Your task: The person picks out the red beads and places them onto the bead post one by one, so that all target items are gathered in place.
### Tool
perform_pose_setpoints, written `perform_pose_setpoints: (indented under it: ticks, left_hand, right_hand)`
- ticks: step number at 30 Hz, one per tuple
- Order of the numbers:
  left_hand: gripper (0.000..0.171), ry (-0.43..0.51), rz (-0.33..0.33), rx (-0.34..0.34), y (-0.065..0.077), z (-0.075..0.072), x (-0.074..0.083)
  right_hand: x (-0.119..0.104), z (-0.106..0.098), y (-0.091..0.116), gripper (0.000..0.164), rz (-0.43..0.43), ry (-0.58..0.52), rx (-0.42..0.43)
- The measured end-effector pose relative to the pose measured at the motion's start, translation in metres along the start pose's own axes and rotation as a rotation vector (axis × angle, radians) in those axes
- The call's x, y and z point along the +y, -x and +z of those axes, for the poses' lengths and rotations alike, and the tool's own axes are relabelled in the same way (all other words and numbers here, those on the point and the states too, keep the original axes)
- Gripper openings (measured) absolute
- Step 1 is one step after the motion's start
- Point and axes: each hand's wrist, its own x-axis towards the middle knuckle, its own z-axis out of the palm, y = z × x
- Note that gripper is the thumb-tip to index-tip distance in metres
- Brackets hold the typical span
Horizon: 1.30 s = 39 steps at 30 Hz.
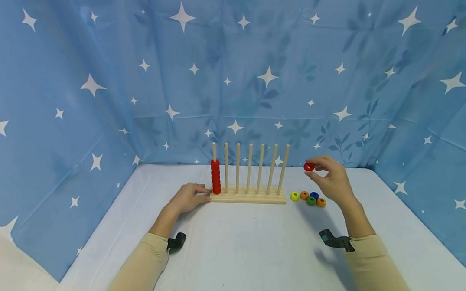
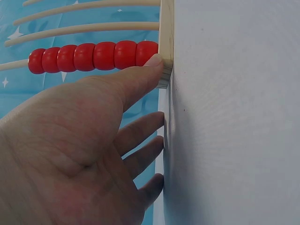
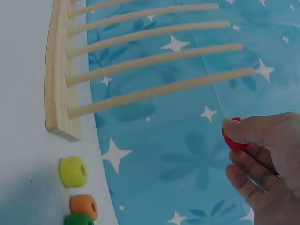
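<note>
A wooden bead stand [image 1: 248, 198] with several upright pegs sits on the table. Several red beads [image 1: 215, 177] are stacked on its leftmost peg, whose top stays bare. At the left end of the stand's base, my left hand [image 1: 188, 197] holds on, with the thumb [image 2: 140, 77] against the corner; the index finger is mostly hidden in the left wrist view. Raised to the right of the stand, my right hand [image 1: 332, 179] pinches a single red bead [image 1: 308, 167] between thumb and fingers. In the right wrist view that bead is partly covered by the thumb.
Right of the stand lie loose beads: a yellow one [image 1: 294, 196], two orange ones [image 1: 304, 195] [image 1: 321, 202], a blue one [image 1: 314, 195] and a green one [image 1: 311, 201]. A blue star-patterned curtain [image 1: 246, 97] hangs behind the white table [image 1: 253, 249].
</note>
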Motion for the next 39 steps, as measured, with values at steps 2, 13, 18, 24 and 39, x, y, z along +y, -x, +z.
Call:
perform_pose_setpoints:
  ticks: [2, 13, 18, 24, 39]
  left_hand:
    - [0.031, -0.001, -0.003, -0.003, 0.0, 0.0, 0.0]
    - [0.032, -0.012, -0.002, 0.001, -0.001, 0.0, -0.001]
    - [0.032, -0.008, 0.004, 0.002, -0.001, 0.0, -0.002]
    - [0.031, -0.003, 0.012, 0.002, -0.001, 0.001, -0.003]
    - [0.031, -0.004, 0.009, 0.003, -0.001, 0.001, -0.001]
  right_hand:
    - [-0.005, 0.002, -0.002, 0.032, -0.019, -0.011, 0.025]
    - [-0.028, 0.012, -0.01, 0.032, -0.115, -0.087, 0.135]
    - [-0.032, 0.017, -0.013, 0.033, -0.156, -0.112, 0.149]
    - [-0.038, 0.024, -0.016, 0.033, -0.174, -0.156, 0.164]
    - [-0.058, 0.041, -0.023, 0.034, -0.211, -0.238, 0.161]
